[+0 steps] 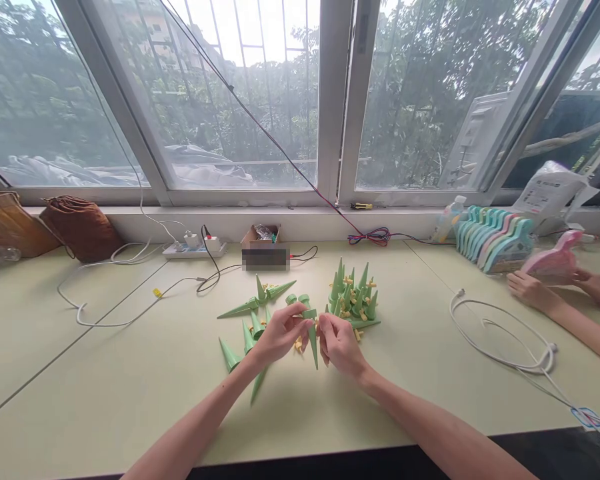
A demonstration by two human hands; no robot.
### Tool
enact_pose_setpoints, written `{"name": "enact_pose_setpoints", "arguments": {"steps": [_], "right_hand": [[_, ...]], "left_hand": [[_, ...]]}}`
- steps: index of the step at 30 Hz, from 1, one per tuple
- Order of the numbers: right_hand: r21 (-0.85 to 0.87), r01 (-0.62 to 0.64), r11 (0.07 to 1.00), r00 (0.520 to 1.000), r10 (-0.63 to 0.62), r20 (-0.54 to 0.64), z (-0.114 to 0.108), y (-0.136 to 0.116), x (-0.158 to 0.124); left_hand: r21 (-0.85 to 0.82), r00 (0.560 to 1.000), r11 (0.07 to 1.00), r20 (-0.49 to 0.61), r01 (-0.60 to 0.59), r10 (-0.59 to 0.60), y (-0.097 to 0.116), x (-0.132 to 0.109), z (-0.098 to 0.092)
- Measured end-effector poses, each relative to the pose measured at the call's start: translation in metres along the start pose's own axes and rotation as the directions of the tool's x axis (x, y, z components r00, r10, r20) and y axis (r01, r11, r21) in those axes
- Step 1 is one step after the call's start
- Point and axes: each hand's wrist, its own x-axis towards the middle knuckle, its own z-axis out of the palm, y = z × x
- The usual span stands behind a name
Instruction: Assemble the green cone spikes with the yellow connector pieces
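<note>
My left hand is closed around the upper part of a green plastic watering spike, its tip pointing down. Against its side my right hand pinches a small yellow valve, mostly covered by the fingers. Left of my hands lie several loose green spikes, some partly behind my left forearm. Beneath my hands are loose yellow valves. Just beyond my right hand, a cluster of green spikes with yellow valves on them stands mostly tip up.
At the right another person's hands hold a pink plastic piece beside a row of pastel pieces. A coiled white cable lies nearby. Along the window are a power strip, a small cardboard box and a brown bag.
</note>
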Motion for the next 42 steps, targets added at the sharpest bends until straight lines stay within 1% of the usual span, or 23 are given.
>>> {"name": "enact_pose_setpoints", "arguments": {"steps": [7, 14, 19, 25, 29, 31, 33, 35, 37, 39, 42], "right_hand": [[-0.020, 0.007, 1.000, 1.000, -0.008, -0.014, -0.001, -0.004, -0.001], [-0.076, 0.065, 0.995, 0.996, -0.069, -0.052, -0.002, -0.005, -0.001], [-0.090, 0.082, 0.993, 0.994, -0.088, -0.068, -0.001, -0.004, 0.000], [-0.042, 0.068, 0.997, 0.994, -0.071, -0.079, 0.000, -0.006, -0.001], [0.044, 0.032, 0.999, 0.998, -0.030, -0.049, 0.002, -0.007, -0.001], [0.094, 0.023, 0.995, 0.999, -0.020, -0.034, 0.004, -0.006, -0.002], [0.125, 0.027, 0.992, 0.999, -0.022, -0.039, 0.005, -0.005, -0.003], [0.115, 0.044, 0.992, 0.998, -0.039, -0.047, 0.006, -0.003, -0.004], [0.063, 0.076, 0.995, 0.996, -0.073, -0.044, 0.006, -0.002, -0.005], [-0.008, 0.118, 0.993, 0.992, -0.118, -0.033, 0.006, -0.001, -0.006], [-0.095, 0.180, 0.979, 0.981, -0.186, -0.051, 0.004, 0.000, -0.006]], "left_hand": [[0.010, 1.000, 1.000, -0.017, -0.020, 0.021, -0.001, -0.001, 0.002], [0.023, 0.997, 0.997, -0.012, -0.070, 0.070, 0.001, 0.000, 0.003], [0.009, 0.997, 0.997, -0.003, -0.075, 0.075, 0.002, 0.000, 0.003], [0.033, 0.996, 0.996, -0.011, -0.084, 0.084, 0.002, 0.000, 0.004], [-0.016, 0.998, 0.998, -0.024, -0.065, 0.065, 0.005, 0.000, 0.004], [-0.060, 0.997, 0.996, -0.054, -0.061, 0.058, 0.008, 0.001, 0.002], [-0.116, 0.993, 0.991, -0.113, -0.060, 0.046, 0.012, 0.002, -0.001], [-0.182, 0.979, 0.981, -0.200, -0.061, 0.024, 0.015, 0.004, -0.005], [-0.225, 0.960, 0.972, -0.281, -0.066, 0.000, 0.017, 0.005, -0.009], [-0.200, 0.948, 0.978, -0.319, -0.062, -0.005, 0.019, 0.006, -0.011], [-0.017, 0.955, 0.999, -0.296, -0.030, 0.023, 0.019, 0.006, -0.010]]}}
